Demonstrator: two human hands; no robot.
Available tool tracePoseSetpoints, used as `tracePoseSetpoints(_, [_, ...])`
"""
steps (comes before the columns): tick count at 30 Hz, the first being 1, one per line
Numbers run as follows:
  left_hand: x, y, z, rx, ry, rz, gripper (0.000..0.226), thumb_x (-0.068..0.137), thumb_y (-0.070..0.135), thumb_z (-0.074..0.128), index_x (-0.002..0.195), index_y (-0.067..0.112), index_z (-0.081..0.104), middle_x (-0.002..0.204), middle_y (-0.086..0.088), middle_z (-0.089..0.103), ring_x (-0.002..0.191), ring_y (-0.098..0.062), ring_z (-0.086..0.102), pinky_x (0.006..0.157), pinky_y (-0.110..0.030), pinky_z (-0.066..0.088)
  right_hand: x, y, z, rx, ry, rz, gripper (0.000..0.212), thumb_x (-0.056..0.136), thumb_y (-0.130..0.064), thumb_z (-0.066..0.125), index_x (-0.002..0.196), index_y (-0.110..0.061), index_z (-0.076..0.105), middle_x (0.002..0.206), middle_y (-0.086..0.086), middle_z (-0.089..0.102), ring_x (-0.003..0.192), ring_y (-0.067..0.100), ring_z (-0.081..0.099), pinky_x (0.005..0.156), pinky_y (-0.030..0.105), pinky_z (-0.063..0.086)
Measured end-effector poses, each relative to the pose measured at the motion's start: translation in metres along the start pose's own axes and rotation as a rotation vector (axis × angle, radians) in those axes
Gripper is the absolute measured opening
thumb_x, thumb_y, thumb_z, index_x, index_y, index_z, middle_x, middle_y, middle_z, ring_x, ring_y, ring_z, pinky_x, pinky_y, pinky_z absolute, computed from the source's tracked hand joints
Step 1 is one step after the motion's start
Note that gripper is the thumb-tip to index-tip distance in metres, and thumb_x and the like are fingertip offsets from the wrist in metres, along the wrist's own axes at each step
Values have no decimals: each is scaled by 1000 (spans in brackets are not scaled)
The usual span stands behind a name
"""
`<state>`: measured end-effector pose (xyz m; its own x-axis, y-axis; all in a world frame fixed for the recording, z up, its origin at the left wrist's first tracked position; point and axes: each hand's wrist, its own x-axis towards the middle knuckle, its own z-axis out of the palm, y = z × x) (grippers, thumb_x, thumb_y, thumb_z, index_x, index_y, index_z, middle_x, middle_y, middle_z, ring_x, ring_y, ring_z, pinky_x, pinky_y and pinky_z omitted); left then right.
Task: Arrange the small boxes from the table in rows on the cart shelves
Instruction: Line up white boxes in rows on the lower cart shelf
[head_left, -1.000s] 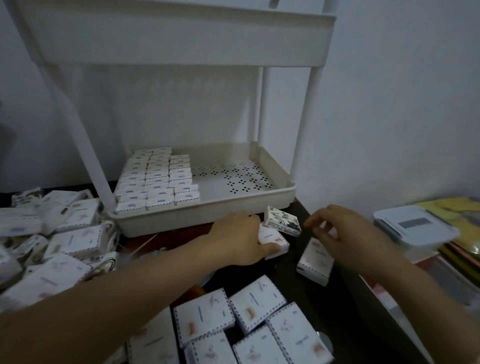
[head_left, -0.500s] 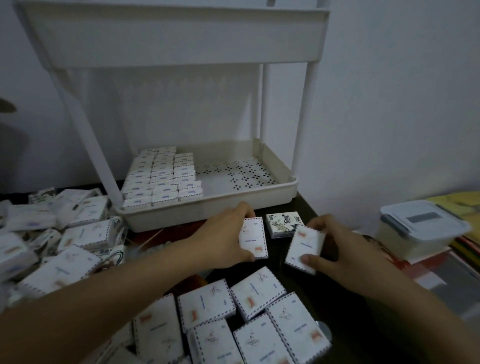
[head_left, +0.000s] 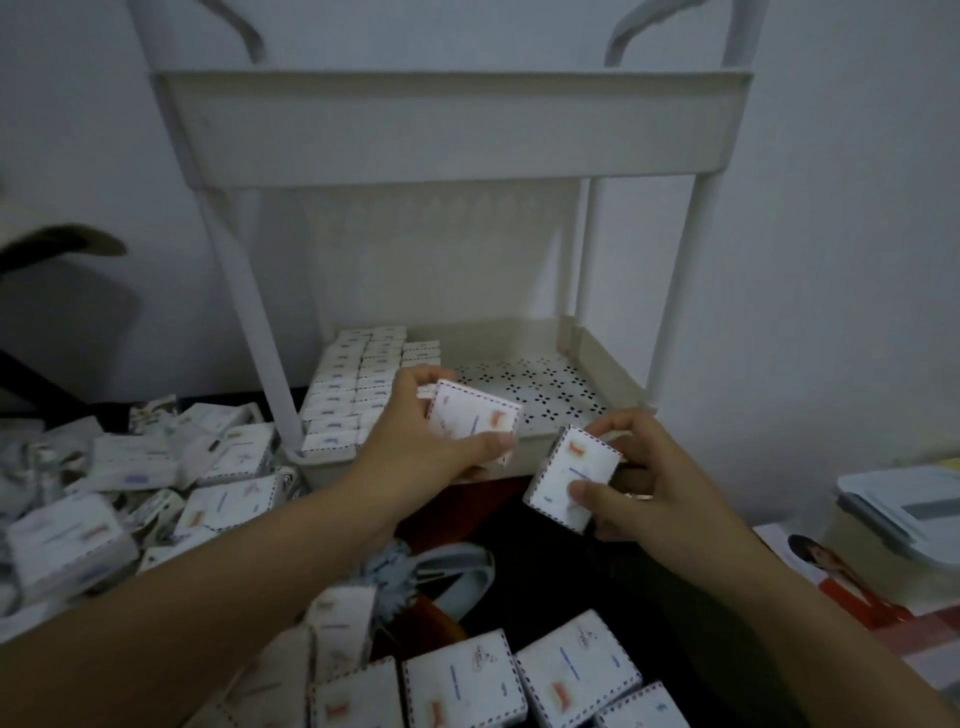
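My left hand grips a small white box with a dashed border, raised just in front of the lower cart shelf. A second such box is pinched by my right hand a little lower, to the right. Rows of small boxes fill the left part of that shelf; its perforated right part is bare. Several more boxes lie loose on the table at the left and near the bottom edge.
The white cart's upper shelf hangs above the lower one, carried by white posts. A lidded plastic container stands at the right on printed papers. A grey strap and a pompom lie between my arms.
Both hands have lifted their boxes off the table and moved up toward the lower shelf. The view has tilted upward, so more of the cart shows.
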<state>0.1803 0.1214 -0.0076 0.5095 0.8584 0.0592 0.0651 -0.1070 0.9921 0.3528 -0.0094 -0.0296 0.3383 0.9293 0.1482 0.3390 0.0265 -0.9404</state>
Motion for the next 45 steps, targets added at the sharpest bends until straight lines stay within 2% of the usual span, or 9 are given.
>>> tracePoseSetpoints(9, [46, 38, -29, -207, -97, -133, 43, 93, -3, 48, 128, 21, 47, 105, -10, 60, 86, -22, 61, 67, -36, 56, 61, -16, 31, 77, 13, -115, 40, 84, -14, 73, 107, -38, 51, 107, -5, 67, 80, 15, 72, 63, 34, 59])
tracePoseSetpoints(15, [101, 43, -45, 46, 196, 4, 34, 82, 16, 74, 113, 13, 61, 106, -3, 67, 93, -16, 66, 74, -21, 54, 106, -11, 32, -144, 106, -152, 29, 82, -17, 74, 98, -35, 58, 90, -8, 66, 79, 10, 65, 79, 47, 55])
tracePoseSetpoints(18, [139, 40, -44, 65, 373, 17, 28, 81, 19, 75, 102, 17, 58, 94, 3, 62, 77, -7, 58, 56, -17, 45, 129, -14, 29, -220, 173, -132, 20, 81, -23, 74, 89, -31, 58, 83, -9, 64, 68, 7, 60, 62, 35, 54])
tracePoseSetpoints(25, [202, 14, -49, 484, 401, 306, 41, 90, 24, 64, 129, 29, 51, 101, 4, 60, 90, -17, 60, 81, -31, 53, 174, -24, 32, -125, 148, -68, 18, 90, -7, 58, 101, -21, 59, 85, 3, 66, 54, 5, 59, 37, 13, 38])
tracePoseSetpoints(28, [213, -5, -51, 488, 312, 306, 32, 87, 17, 67, 117, 22, 54, 105, -2, 65, 93, -21, 63, 81, -36, 55, 192, -26, 38, -83, 73, 44, 12, 87, -20, 63, 99, -20, 60, 95, 5, 65, 75, 17, 64, 59, 23, 55])
tracePoseSetpoints(32, [225, -28, -55, 779, 243, 342, 28, 86, 20, 68, 108, 18, 52, 107, -3, 65, 95, -21, 61, 77, -31, 49, 222, -19, 43, -200, 77, 73, 31, 86, -54, 61, 89, -23, 59, 90, -3, 68, 80, 13, 63, 66, 27, 48])
tracePoseSetpoints(35, [230, -37, -56, 914, 268, 372, 24, 87, 23, 65, 107, 23, 52, 102, -3, 66, 92, -21, 60, 78, -32, 46, 245, -10, 44, -425, 185, -42, 16, 91, -33, 59, 107, -29, 56, 111, -4, 57, 92, 12, 57, 72, 25, 43])
tracePoseSetpoints(38, [229, -49, -59, 1034, 304, 325, 28, 91, 28, 57, 118, 32, 52, 97, 2, 68, 96, -20, 60, 89, -31, 36, 265, -1, 47, -508, 192, -104, 57, 88, -16, 65, 138, -27, 38, 127, 5, 44, 104, 20, 53, 85, 27, 44])
tracePoseSetpoints(45, [218, -51, -54, 1206, 315, 431, 38, 85, 22, 50, 120, 34, 59, 103, 5, 62, 106, -19, 49, 100, -29, 23, 300, 11, 60, -353, 219, -171, 41, 83, -18, 72, 122, -16, 57, 115, 5, 63, 103, 23, 61, 91, 39, 51])
